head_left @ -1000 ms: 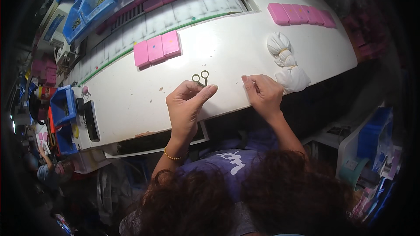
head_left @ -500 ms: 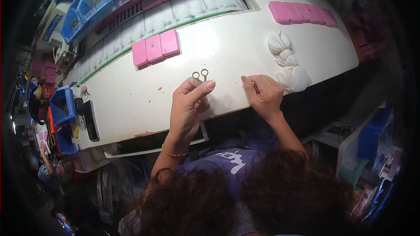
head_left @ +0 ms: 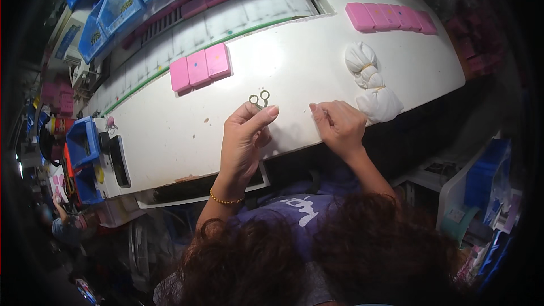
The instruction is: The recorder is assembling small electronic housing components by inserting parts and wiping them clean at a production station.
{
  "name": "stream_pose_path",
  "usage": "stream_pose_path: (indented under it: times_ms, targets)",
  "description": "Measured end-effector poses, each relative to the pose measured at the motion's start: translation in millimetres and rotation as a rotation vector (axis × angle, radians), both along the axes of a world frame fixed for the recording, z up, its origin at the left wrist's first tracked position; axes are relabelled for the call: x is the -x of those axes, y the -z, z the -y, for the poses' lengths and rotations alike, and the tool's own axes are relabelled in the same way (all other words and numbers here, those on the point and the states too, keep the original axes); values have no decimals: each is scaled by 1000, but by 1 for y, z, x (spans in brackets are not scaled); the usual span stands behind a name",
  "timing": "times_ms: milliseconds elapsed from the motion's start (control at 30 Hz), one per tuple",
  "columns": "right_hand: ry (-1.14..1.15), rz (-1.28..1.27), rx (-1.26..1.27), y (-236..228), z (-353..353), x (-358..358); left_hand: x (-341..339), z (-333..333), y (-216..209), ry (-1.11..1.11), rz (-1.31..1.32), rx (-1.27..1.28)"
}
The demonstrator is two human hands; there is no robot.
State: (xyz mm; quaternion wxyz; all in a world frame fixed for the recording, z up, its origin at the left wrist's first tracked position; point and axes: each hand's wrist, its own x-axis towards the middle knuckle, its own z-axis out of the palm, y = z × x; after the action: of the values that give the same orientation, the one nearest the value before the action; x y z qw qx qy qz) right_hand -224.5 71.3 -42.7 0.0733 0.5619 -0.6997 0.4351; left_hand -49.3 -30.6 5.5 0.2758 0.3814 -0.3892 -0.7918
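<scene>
My left hand (head_left: pixel 243 133) is closed in a pinch near the middle of the white table's front edge. Between its thumb and forefinger sit two small dull-metal pieces with round eyelet ends (head_left: pixel 265 102). The rings stick up past the fingertips, side by side; their lower parts are hidden by the thumb. A little to the right, my right hand (head_left: pixel 343 127) hovers over the table with its fingers curled in and the thumb against them. Whatever it may hold is hidden. Just beyond that hand lies a tied white cloth bundle (head_left: pixel 381 103).
Three pink blocks (head_left: pixel 198 67) lie beyond my left hand, and a row of pink blocks (head_left: pixel 388 17) at the far right. Behind a green strip runs a conveyor (head_left: pixel 192 34). Blue bins (head_left: pixel 122 8) with metal parts stand far left; a black phone-like slab (head_left: pixel 119 161) lies left.
My right hand has shifted very slightly left and down. My left hand keeps the same pinch on the ring-ended metal pieces. The view has tilted a little.
</scene>
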Motion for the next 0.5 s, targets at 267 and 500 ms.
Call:
stream_pose_path:
  times_ms: [267, 500]
  targets:
    - [-12, -106, 27, 2, -9, 1, 9, -7, -10, -55, 250, 21]
    - [-37, -104, 43, 4, -19, -3, 23, 36, -15, 54, 497, 563]
